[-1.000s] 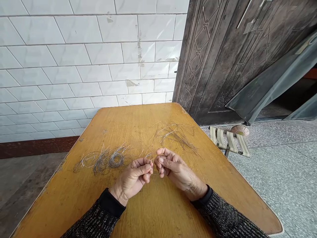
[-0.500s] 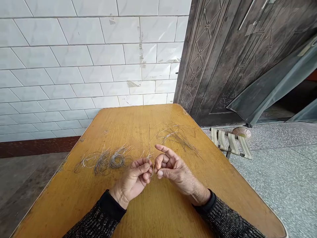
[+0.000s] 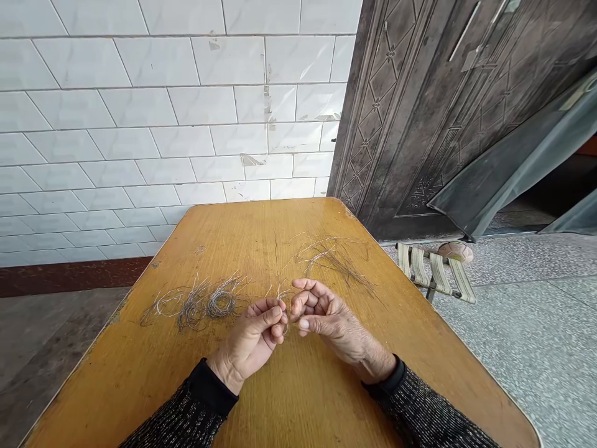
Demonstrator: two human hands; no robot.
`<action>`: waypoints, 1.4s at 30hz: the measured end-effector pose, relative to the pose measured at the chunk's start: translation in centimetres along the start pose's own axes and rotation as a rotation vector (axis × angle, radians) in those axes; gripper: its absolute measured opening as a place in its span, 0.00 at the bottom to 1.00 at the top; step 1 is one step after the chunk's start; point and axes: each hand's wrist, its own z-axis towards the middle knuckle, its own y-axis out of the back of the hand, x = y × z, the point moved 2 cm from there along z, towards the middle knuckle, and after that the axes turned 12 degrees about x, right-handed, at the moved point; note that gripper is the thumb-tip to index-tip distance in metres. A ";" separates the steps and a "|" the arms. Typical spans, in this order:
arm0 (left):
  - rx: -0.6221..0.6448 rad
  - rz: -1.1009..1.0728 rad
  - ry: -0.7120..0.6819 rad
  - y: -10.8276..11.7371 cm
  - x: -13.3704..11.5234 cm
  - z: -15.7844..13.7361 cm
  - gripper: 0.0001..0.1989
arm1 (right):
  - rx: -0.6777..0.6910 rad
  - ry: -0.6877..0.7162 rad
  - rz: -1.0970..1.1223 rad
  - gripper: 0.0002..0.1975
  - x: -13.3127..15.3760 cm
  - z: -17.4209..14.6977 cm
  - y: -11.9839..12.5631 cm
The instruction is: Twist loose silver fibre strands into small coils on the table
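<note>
Over the middle of the table, my left hand pinches thin metal wire between thumb and fingertips. Loose ends of this wire stick up above the fingers, and a small bent part hangs below them. My right hand is close on the right, thumb and curled fingers drawn together at the wire, index finger raised. The exact contact there is too fine to see clearly. Left of my hands lie several coiled wire bundles. Beyond the right hand is a loose spread of straighter wires.
The wooden table reaches a white tiled wall. A dark carved door stands at the back right, with a grey curtain beside it. On the floor to the right are a strapped folding stool and a round object.
My right index finger has bent and lowered slightly. The wire ends above my left hand have shifted a little left. The left hand stays nearly in place.
</note>
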 end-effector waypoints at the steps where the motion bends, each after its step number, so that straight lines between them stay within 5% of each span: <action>1: -0.004 0.000 -0.012 0.1 0.0 0.0 0.10 | 0.019 -0.016 -0.001 0.26 0.0 0.0 0.0; 13: 0.016 0.015 -0.036 0.3 0.4 0.1 0.09 | -0.022 -0.069 -0.036 0.10 -0.6 -0.2 -0.2; 24: -0.090 -0.030 -0.013 0.6 0.9 0.2 0.08 | -0.110 0.031 -0.219 0.10 -1.0 0.1 -0.2; 42: -0.120 0.251 -0.055 0.6 0.6 0.0 0.09 | -0.207 -0.095 -0.204 0.14 -0.3 -0.1 0.4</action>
